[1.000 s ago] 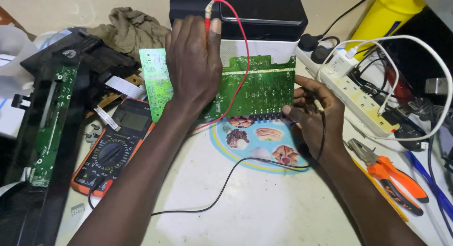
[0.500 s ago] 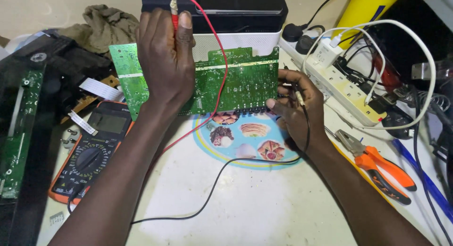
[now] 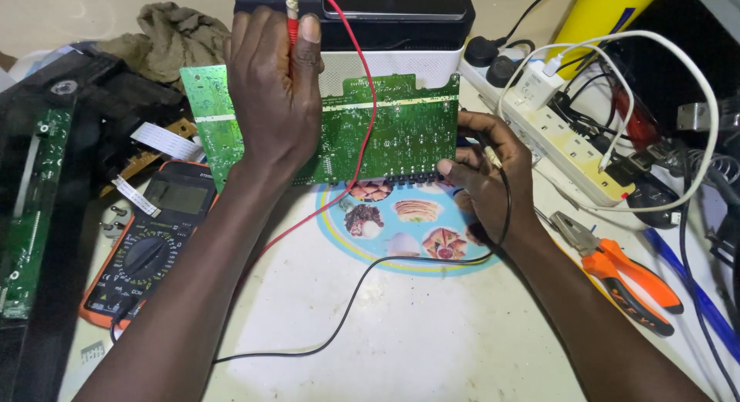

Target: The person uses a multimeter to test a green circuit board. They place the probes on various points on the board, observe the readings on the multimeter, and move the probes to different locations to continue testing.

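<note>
Two probes are already on the large green circuit board (image 3: 385, 128) propped on our white worktop (image 3: 432, 333): our left hand (image 3: 274, 101) pinches the red probe (image 3: 293, 20), our right hand (image 3: 486, 178) grips the board's edge and seemingly the black lead (image 3: 362, 286), with the orange multimeter (image 3: 146, 248) unread.

A circuit board (image 3: 385, 132) is lying before the box (image 3: 385, 24), with a multimeter (image 3: 150, 244) left and pliers (image 3: 624, 275) right.
</note>
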